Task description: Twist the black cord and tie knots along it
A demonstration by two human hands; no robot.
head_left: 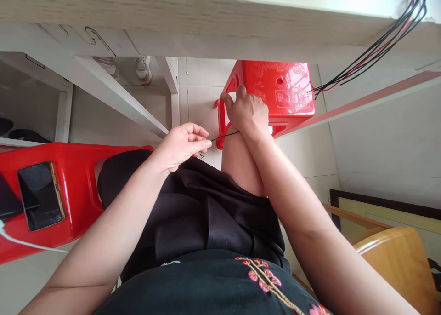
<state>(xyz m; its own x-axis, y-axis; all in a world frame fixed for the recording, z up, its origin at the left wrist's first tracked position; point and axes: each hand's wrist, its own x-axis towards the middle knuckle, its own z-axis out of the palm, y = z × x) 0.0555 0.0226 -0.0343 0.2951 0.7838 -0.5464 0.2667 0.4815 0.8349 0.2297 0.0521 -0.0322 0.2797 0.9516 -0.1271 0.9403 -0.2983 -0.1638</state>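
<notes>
Black, thin, twisted cord pinched in bare left hand, running to bare right hand over bare knee; hands apart, right grip unclear; "进" legible among white characters on glossy red plastic stool

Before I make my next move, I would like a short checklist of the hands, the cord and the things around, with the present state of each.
1. Left hand pinches the twisted black cord: ok.
2. Cord runs nearly straight between the hands: ok.
3. Right hand grips the cord: cannot tell, its fingers are partly hidden.
4. Smartphone lies apart from the cord: ok.
5. Wire bundle lies fully on the tabletop: not ok, it hangs over the edge.
</notes>
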